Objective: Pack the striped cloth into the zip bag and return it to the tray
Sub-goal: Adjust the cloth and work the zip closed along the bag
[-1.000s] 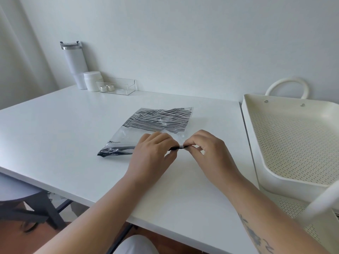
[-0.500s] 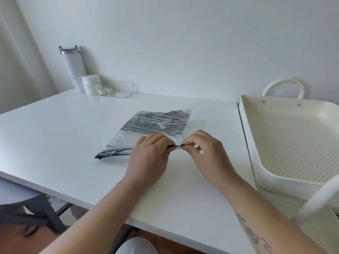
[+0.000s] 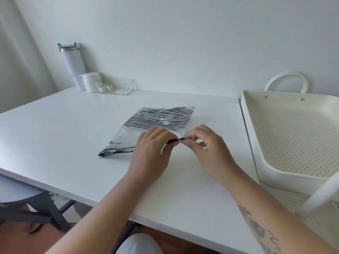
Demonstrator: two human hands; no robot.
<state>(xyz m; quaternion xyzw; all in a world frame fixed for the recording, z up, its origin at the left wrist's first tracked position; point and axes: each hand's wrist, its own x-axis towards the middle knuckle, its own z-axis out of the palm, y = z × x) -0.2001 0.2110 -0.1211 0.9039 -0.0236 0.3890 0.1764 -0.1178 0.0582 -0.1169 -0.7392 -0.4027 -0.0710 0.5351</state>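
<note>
A clear zip bag lies flat on the white table, its black zip strip along the near edge. The black-and-white striped cloth sits inside it, at the far end. My left hand and my right hand both pinch the zip strip near the bag's right corner, fingertips almost touching. The left hand hides the middle of the strip. The cream perforated tray stands to the right of the table with nothing in it.
At the table's far left corner stand a white tumbler, a white jar and a clear holder with small metal pieces. A grey chair is under the table's left edge. The tray's white handle rises behind it.
My hands have stayed pinched on the zip strip, with the pinch point shifted slightly right along it. The head view has tilted a little. The bag has not moved.
</note>
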